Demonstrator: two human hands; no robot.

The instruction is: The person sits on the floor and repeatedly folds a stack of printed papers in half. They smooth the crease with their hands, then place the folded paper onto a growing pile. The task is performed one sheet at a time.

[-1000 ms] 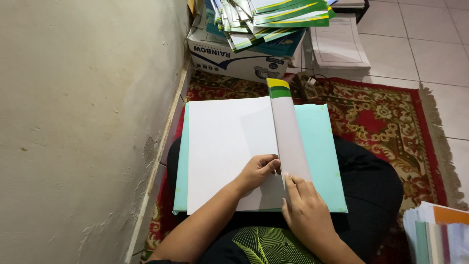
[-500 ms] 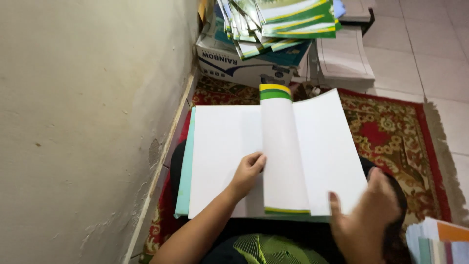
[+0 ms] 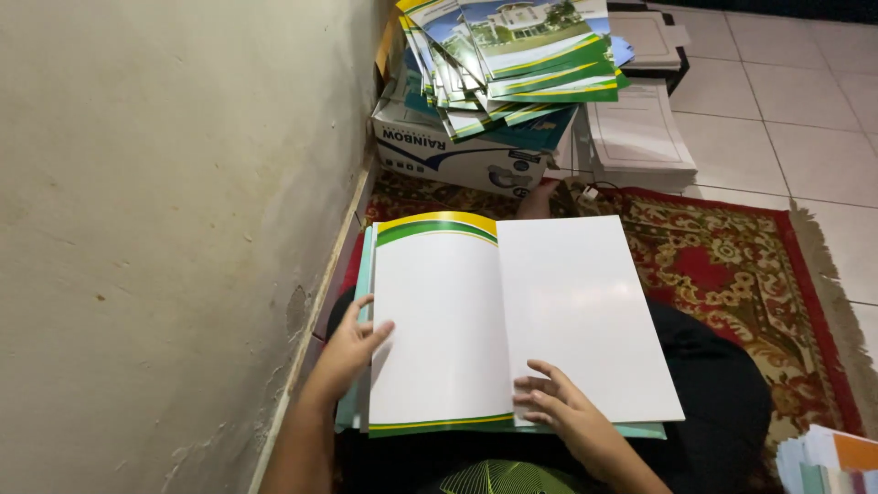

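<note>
**Open booklet flat on the lap, both hands on it**

We look down on an open booklet [image 3: 512, 320] lying across the lap of the person, who sits on a red patterned rug [image 3: 732, 274] right beside the wall [image 3: 165, 229]. The booklet's left-hand page carries a yellow and green band along its top edge; the right-hand page is plain white. Under it we see a pale teal sheet [image 3: 352, 402] poking out at the left and lower edges.

The left hand [image 3: 352, 343] rests on the booklet's left edge, fingers loosely spread, the tips lying over the page margin. The right hand [image 3: 558, 412] sits at the lower edge near the centre fold, fingers spread flat on the white page. Neither hand pinches anything, as far as we can tell from this angle.

Beyond the booklet's top edge stands a cardboard box [image 3: 457, 151] against the wall, heaped with a stack of printed covers [image 3: 512, 55]. Beside it on the tiled floor lies a pile of white sheets [image 3: 636, 128]. At the lower right corner, another stack of paper [image 3: 828, 457] peeks in.
</note>
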